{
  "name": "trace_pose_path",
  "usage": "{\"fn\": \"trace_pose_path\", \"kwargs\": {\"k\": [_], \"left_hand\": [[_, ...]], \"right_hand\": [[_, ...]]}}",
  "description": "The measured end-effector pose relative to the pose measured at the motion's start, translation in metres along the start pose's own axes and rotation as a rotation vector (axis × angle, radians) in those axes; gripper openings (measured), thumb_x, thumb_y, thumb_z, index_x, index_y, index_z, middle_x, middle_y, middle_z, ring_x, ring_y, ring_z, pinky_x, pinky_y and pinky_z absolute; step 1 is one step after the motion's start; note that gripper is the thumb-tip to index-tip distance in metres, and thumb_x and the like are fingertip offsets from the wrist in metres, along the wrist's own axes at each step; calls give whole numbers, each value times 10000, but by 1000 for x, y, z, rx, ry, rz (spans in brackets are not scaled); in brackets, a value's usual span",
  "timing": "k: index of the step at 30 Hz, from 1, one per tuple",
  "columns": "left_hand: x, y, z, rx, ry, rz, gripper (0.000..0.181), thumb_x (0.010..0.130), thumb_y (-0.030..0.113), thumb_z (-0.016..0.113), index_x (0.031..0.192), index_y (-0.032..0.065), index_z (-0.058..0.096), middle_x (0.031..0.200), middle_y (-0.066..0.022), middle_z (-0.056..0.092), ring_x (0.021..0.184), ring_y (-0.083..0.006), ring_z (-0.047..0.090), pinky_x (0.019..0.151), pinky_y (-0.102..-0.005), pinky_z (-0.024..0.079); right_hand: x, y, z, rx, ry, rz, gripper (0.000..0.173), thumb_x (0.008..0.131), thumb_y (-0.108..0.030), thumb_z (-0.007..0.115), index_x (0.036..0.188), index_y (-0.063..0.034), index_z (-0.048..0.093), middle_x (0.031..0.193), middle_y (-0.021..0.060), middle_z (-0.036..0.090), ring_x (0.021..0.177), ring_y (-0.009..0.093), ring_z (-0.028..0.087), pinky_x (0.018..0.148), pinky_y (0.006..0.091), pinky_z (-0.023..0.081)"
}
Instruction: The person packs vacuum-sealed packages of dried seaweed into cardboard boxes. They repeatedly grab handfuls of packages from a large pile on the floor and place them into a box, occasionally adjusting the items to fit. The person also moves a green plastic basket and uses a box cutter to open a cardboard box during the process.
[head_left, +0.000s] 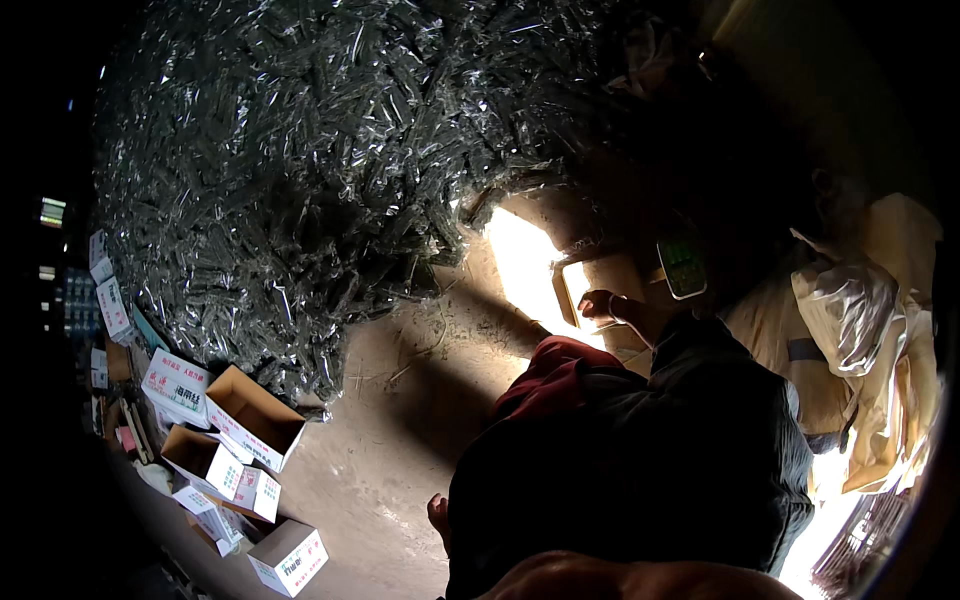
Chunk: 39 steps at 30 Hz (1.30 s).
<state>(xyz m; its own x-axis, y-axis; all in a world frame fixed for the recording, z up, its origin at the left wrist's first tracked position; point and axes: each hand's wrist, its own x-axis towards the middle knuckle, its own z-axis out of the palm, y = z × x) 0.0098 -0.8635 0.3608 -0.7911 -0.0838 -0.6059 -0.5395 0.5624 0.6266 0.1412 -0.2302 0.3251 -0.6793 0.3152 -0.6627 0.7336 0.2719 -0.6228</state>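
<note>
My right hand (598, 306), with a pale band at the wrist, reaches forward with curled fingers. It is over or against the near side of a box-like brown object (611, 274) in strong light; whether it touches or holds anything is unclear. My left hand (438, 513) hangs low at the left side of my dark clothing, partly hidden by it, above the bare floor. No object shows in its visible fingers. Red cloth (559, 371) lies at the front of my body. A green-filled container with a pale rim (682, 268) stands in shadow to the right of my right hand.
A large heap of clear plastic-wrapped dark strips (322, 150) spreads ahead and left. Several open and closed white printed cartons (289, 559) lie at the lower left. Pale sacks (851, 315) are at the right, above a bundle of thin rods (862, 544). Deep shadow hides the upper right.
</note>
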Motion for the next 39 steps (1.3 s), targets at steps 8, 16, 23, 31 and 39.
{"fn": "trace_pose_path", "kwargs": {"k": [8,16,23,31,39], "left_hand": [[96,113,111,191,-589,31,204,799,103,481,999,64,497,689,-73,548,528,-152,498,480,-282,416],[214,227,170,266,-682,80,295,833,125,474,1124,79,450,831,-66,570,657,-140,540,574,-252,425],[113,252,243,452,-808,134,281,836,130,470,1112,76,472,813,-62,579,646,-135,551,560,-237,436],[82,172,260,634,-810,-43,328,825,141,489,1131,24,481,892,-129,590,738,-194,588,646,-281,476],[-69,234,343,788,-769,-86,392,799,163,508,1166,40,447,907,-114,589,776,-178,584,666,-287,448]], "right_hand": [[-100,137,-70,645,690,528,161,784,-165,516,803,-33,607,687,51,605,620,149,589,552,268,470],[-163,136,-4,388,678,547,261,779,-264,526,687,-47,637,655,72,634,636,166,621,630,290,481],[-167,222,-24,374,759,622,237,722,-294,576,744,-59,598,660,102,598,638,243,585,581,345,458],[-69,297,-140,201,558,580,359,725,-338,584,919,-36,591,934,168,598,886,310,567,757,384,452],[-14,354,-177,459,522,545,574,673,-227,641,1165,-33,419,1153,163,482,1042,269,485,880,354,393]]}}
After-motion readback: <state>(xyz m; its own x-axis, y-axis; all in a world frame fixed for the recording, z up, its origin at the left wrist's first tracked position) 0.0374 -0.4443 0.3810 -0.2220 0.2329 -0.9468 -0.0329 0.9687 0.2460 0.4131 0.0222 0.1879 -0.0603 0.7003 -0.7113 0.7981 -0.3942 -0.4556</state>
